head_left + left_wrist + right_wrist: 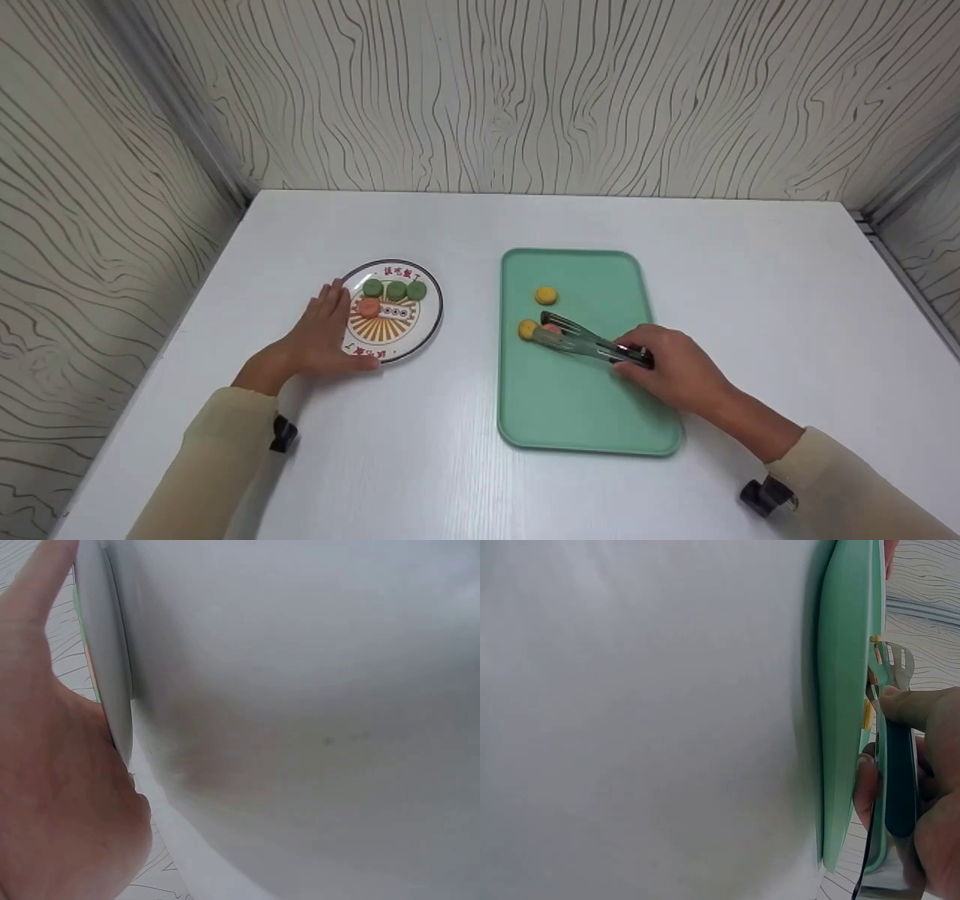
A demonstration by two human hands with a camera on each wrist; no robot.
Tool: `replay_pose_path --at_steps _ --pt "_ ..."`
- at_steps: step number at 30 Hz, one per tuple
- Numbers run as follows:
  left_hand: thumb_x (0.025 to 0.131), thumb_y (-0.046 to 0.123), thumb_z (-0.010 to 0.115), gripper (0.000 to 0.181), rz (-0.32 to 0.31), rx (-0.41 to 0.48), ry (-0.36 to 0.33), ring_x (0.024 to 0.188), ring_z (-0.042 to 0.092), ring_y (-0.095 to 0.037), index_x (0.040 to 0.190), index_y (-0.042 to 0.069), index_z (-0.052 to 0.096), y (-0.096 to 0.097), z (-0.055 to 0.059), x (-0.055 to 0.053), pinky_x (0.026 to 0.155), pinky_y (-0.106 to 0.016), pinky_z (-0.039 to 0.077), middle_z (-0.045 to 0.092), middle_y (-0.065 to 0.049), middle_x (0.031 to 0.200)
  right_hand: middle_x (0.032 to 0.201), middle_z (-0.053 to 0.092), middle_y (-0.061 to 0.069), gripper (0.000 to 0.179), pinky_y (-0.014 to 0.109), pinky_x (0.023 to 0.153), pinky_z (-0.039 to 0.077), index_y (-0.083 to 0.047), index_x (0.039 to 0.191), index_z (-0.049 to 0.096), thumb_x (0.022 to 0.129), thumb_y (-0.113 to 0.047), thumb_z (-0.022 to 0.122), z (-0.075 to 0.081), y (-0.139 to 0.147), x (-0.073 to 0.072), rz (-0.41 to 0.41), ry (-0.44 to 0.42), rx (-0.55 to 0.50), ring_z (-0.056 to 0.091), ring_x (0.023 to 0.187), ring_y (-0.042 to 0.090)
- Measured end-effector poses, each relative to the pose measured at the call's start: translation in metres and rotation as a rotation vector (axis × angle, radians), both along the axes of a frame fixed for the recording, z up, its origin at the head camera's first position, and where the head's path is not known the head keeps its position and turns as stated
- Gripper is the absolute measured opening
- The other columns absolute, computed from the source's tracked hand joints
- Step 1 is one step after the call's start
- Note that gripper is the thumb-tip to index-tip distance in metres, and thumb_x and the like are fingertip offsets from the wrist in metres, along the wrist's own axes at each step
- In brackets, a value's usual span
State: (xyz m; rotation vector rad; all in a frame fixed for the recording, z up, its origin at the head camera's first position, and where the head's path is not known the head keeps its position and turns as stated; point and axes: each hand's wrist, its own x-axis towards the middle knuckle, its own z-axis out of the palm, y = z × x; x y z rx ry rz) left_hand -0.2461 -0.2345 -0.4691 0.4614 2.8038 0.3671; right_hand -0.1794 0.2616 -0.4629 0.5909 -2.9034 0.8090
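Left hand (pixel 319 337), straight-fingered and unclenched, touches the plate (pixel 424 319); right hand (pixel 679 367) grips tongs (pixel 581 344) over the tray (pixel 570 412), pink cookie (pixel 552 328) between tips, yellow cookie (pixel 526 329) crowding one.

Shiny metal tongs (pixel 585 346), matt plastic tray (pixel 585 412)

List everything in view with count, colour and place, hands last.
plate: 1, white, dark rim, table's left side
green cookies: 3, green, row on plate
orange cookie: 1, orange, on plate, nearer the person
tray: 1, green, right of plate
yellow cookies: 2, yellow, on tray
pink cookie: 1, pink, at tongs' head, partly hidden
tongs: 1, metallic, dark grip, over tray
table: 1, white, beneath everything
walls: 3, pale, dark-lined, around table
wrist devices: 2, black, at sleeves
sleeves: 2, beige, on forearms
left hand: 1, bare, touching plate
right hand: 1, bare, gripping tongs
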Motion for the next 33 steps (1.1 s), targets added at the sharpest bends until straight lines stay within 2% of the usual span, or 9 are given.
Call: replay_pose_path --at_steps 16,33 --pt "0.066 0.076 0.061 0.131 -0.018 0.014 0.027 0.14 -0.008 -0.042 0.145 -0.012 0.002 -0.0008 -0.0002 -0.0005 0.113 -0.053 0.004 -0.007 -0.028 0.152 0.086 0.062 -0.012 0.021 0.022 0.058 0.042 -0.019 0.097 0.071 0.078 -0.024 0.077 -0.002 0.0017 0.0 0.007 0.018 -0.01 0.049 0.067 0.006" --pt "0.065 0.077 0.062 0.133 -0.021 0.015 0.013 0.14 -0.009 -0.041 0.145 -0.012 0.003 -0.0014 -0.0007 -0.002 0.113 -0.053 0.004 -0.008 -0.027 0.152 0.087 0.062 -0.011 0.02 0.023 0.058 0.042 -0.019 0.098 0.071 0.08 -0.025 0.076 0.0073 0.0017 -0.001 -0.005 0.014 0.003 0.049 0.065 0.007"
